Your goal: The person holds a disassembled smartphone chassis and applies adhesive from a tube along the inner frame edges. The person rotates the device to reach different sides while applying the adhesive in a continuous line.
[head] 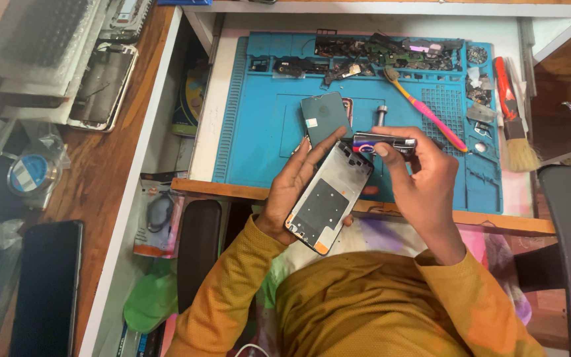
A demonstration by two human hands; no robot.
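My left hand [293, 186] holds an opened phone frame [328, 196] from below, its inner metal side facing up, over the front edge of the drawer. My right hand [424, 182] grips a small blue and silver tool [383, 143] sideways, its tip at the top edge of the frame. A dark rectangular phone panel [325, 116] lies on the blue work mat [266, 142] just beyond the frame. A small metal cylinder [382, 114] stands near it.
A pink and yellow toothbrush [427, 112] lies on the mat, with several dark phone parts [391, 53] along its back edge. A paint brush [515, 125] rests at the right. On the wooden desk to the left lie a disassembled phone [104, 86], a tape roll [29, 175] and a black phone [47, 287].
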